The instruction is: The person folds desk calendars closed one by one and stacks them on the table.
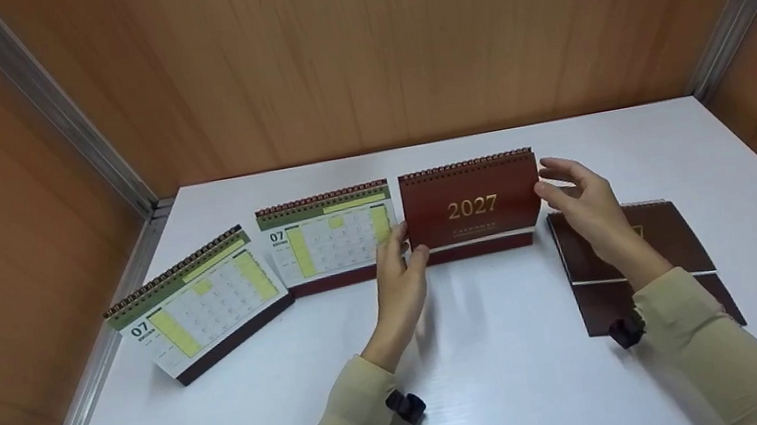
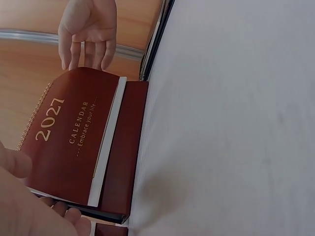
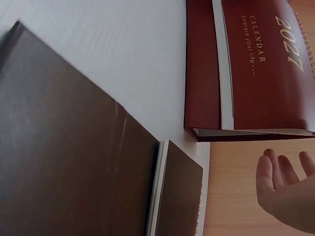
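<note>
A dark red 2027 desk calendar [image 1: 472, 201] stands upright on the white table, spiral binding on top. At its left side edge is my left hand [image 1: 399, 293], the thumb overlapping the front cover and the fingers beside the edge; whether they press on it is hard to tell. Beside the right edge, my right hand [image 1: 587, 210] has its fingers loosely spread, the thumb close to the cover. In the right wrist view those fingers [image 3: 264, 172] look apart from the calendar. Under the right forearm lies a brown calendar [image 1: 663, 236], partly hidden.
Left of the red calendar stands a second desk calendar [image 1: 334, 242], turned to a green-and-yellow 07 page. Farther left, an angled calendar [image 1: 207, 304] with a dark base shows the same page. Wooden panels [image 1: 353, 49] enclose the white table [image 1: 513, 389] at the back and sides.
</note>
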The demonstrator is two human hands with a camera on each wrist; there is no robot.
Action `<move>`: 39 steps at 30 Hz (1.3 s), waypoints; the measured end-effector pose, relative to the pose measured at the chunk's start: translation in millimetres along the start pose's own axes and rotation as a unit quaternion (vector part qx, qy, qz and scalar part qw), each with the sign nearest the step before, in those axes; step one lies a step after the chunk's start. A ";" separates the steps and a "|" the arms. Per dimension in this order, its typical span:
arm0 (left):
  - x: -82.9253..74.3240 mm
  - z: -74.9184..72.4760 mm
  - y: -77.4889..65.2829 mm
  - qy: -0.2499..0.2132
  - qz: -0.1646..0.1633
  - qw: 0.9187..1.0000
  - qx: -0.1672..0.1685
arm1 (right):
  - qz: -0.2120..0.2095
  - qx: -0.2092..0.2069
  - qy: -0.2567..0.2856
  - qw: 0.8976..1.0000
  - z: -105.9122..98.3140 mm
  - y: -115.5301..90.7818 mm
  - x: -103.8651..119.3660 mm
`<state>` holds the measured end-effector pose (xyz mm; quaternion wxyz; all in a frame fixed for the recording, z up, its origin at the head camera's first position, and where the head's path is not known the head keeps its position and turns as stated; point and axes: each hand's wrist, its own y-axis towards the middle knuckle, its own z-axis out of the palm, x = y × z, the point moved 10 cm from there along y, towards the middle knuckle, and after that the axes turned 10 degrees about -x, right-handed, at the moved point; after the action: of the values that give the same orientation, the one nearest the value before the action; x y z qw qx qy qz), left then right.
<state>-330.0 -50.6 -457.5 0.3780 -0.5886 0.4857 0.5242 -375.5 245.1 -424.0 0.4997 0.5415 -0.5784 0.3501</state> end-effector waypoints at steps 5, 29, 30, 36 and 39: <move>-7.3 3.7 -2.5 0.048 0.035 0.998 0.005 | -0.018 0.026 -0.036 0.999 8.5 0.5 4.8; -9.4 18.4 -3.0 0.073 0.038 0.996 0.023 | -0.026 0.043 -0.058 0.997 27.5 0.6 1.5; -9.0 18.4 -2.7 0.074 0.038 0.996 0.023 | -0.026 0.041 -0.058 0.997 27.3 0.4 1.5; -7.4 18.5 -2.7 0.074 0.034 0.996 0.027 | -0.035 0.034 -0.068 0.996 26.9 0.5 0.2; -7.7 19.5 -3.7 0.066 0.035 0.997 0.034 | -0.046 0.034 -0.078 0.995 26.8 0.1 0.1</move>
<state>-331.0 -29.7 -453.3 0.3464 -0.5915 0.5469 0.4807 -380.9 219.7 -430.8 0.4499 0.6096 -0.5783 0.3026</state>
